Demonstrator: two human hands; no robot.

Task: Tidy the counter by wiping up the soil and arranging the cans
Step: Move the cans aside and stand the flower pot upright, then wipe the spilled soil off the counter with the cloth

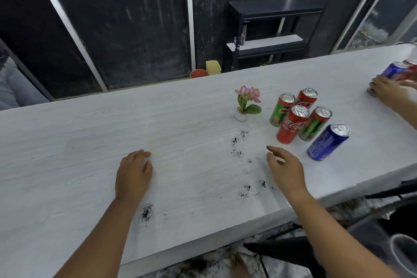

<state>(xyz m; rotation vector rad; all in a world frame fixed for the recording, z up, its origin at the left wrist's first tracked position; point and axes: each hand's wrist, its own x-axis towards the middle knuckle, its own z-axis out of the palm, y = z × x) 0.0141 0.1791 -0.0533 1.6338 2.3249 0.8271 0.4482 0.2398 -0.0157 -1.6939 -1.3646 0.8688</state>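
Dark soil lies in patches on the white counter (67, 142): one patch (238, 142) below the plant, another (252, 188) by my right wrist, a third (146, 211) beside my left forearm. My left hand (133, 175) rests palm down on the counter, holding nothing. My right hand (286, 170) hovers with fingers apart, just left of the cans. Several cans stand upright together: two red cola cans (292, 124) (306, 97), two green-and-red cans (282, 109) (315, 123) and a blue can (328, 142).
A small pink flower in a white pot (244, 104) stands left of the cans. At the far right another person's hand (388, 91) holds more cans (397, 70). A black shelf (270, 29) stands behind the counter. A dark chair (293, 250) sits below the near edge.
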